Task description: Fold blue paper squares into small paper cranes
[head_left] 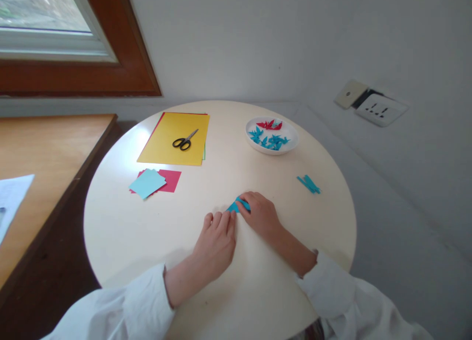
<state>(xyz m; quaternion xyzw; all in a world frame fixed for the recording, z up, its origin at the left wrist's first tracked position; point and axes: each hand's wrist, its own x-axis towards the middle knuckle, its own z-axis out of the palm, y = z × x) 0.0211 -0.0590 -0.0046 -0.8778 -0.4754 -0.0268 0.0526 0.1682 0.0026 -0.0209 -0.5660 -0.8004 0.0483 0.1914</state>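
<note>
A small piece of folded blue paper (pixel 233 207) lies on the round white table (pixel 121 241), between my hands. My right hand (pixel 260 212) pinches its right end between thumb and fingers. At the paper's lower left edge, the fingertips of my left hand (pixel 217 239) press down on it, fingers bent and close together. Part of the paper is hidden under my fingers. Beyond my right hand stands a white dish (pixel 279 151) holding several blue folded paper cranes (pixel 275 142) and some red ones (pixel 269 125).
Black-handled scissors (pixel 184 142) rest on yellow paper sheets (pixel 158 143) at the back left. Nearer are light blue paper squares (pixel 148 183) over red ones (pixel 171 181). Blue paper strips (pixel 309 183) lie at right. A wooden desk (pixel 55 153) stands left; a wall socket (pixel 379 108) is at right.
</note>
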